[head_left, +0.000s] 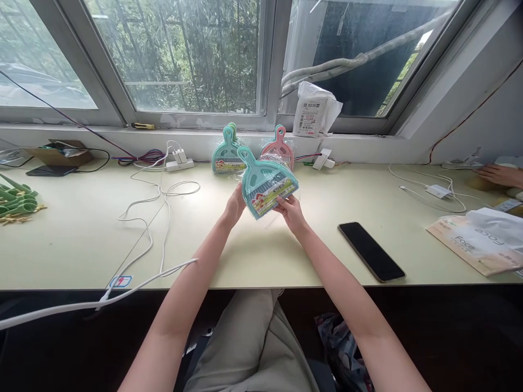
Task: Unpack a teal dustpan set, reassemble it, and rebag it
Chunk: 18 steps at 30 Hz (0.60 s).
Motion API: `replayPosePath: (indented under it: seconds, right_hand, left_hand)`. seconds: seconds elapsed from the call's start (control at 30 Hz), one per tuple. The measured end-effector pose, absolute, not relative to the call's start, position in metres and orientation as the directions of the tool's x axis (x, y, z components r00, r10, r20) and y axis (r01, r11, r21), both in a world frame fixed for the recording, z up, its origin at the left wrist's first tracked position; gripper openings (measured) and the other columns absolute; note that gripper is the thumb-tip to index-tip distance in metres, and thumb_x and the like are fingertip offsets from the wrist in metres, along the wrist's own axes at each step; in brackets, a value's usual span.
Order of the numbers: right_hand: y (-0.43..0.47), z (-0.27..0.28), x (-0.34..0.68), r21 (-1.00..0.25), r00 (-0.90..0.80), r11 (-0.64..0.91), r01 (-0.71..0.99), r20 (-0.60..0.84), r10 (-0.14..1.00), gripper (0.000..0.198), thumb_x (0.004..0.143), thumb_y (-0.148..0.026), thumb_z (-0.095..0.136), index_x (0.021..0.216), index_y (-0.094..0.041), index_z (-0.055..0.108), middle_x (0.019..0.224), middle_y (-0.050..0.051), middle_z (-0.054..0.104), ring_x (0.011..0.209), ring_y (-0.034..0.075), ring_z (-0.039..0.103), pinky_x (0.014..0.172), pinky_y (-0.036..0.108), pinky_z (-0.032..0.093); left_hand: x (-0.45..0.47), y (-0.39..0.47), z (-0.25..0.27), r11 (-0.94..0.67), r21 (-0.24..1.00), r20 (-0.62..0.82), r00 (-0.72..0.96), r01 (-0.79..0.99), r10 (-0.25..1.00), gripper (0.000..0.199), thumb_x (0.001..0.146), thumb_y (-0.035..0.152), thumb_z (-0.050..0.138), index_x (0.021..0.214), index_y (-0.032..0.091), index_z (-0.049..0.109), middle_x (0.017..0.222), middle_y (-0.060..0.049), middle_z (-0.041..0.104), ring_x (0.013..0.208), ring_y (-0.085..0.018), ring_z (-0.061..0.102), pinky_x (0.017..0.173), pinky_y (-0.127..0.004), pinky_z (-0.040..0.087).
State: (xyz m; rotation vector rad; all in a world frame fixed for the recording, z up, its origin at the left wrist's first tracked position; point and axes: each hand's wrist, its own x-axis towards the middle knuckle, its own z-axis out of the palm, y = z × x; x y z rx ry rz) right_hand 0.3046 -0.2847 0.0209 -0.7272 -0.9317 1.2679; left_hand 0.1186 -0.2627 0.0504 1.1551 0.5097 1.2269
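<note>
Between my two hands a teal dustpan and brush set (267, 182) in clear wrap is held up over the table, tilted, its handle pointing up and left. My left hand (236, 204) grips its left edge, with the fingertips hidden behind it. My right hand (291, 212) pinches the lower right edge, thumb over the printed label. Behind it, another teal dustpan set (226, 154) leans upright against the wall under the window. To its right a pink dustpan set (279, 144) also leans there, partly covered by the one I hold.
A black phone (371, 251) and a tissue pack (478, 242) lie to the right. White cables (163, 218) cross the left side near a power strip (180, 164). Green items (18, 198) lie far left. Another person's hand (500, 175) rests at the far right.
</note>
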Motion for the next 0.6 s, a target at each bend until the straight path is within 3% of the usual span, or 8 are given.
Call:
replayPosePath:
  seconds: [0.2,0.37,0.47,0.6]
  right_hand:
    - [-0.284,0.02,0.306,-0.874,0.032,0.169,-0.455,0.174,0.984,0.04,0.064,-0.038,0.082,0.096,-0.023,0.063,0.094,0.001,0.074,0.089,0.021,0.071,0.081,0.035,0.061]
    - [-0.285,0.021,0.303,-0.856,0.025,0.168,-0.489,0.179,0.984,0.04,0.064,-0.037,0.082,0.096,-0.022,0.064,0.095,0.001,0.074,0.085,0.019,0.072,0.076,0.031,0.061]
    - [-0.289,0.022,0.297,-0.865,-0.01,0.148,-0.48,0.174,0.985,0.038,0.063,-0.038,0.082,0.093,-0.021,0.065,0.092,0.001,0.074,0.081,0.019,0.072,0.073,0.032,0.062]
    - [-0.293,0.023,0.289,-0.865,-0.012,0.151,-0.478,0.179,0.984,0.038,0.063,-0.039,0.082,0.092,-0.021,0.065,0.09,0.002,0.075,0.082,0.021,0.072,0.077,0.036,0.062]
  left_hand:
    - [0.12,-0.264,0.048,0.053,0.86,0.185,0.407,-0.507,0.895,0.063,0.088,0.066,0.037,0.133,0.024,0.051,0.127,-0.005,0.061,0.128,-0.032,0.047,0.107,-0.049,0.036]
    - [0.118,-0.266,0.048,0.142,0.748,0.188,0.411,-0.649,0.892,0.082,0.08,0.081,0.024,0.134,0.024,0.05,0.132,-0.007,0.058,0.133,-0.033,0.042,0.108,-0.052,0.034]
    - [0.12,-0.268,0.048,0.18,0.724,0.154,0.411,-0.666,0.899,0.075,0.083,0.075,0.032,0.131,0.021,0.053,0.131,-0.01,0.058,0.131,-0.033,0.043,0.107,-0.051,0.035]
    - [0.131,-0.273,0.045,0.256,0.784,0.072,0.493,-0.566,0.867,0.048,0.088,0.05,0.048,0.118,0.015,0.061,0.122,-0.013,0.063,0.121,-0.031,0.053,0.102,-0.049,0.042]
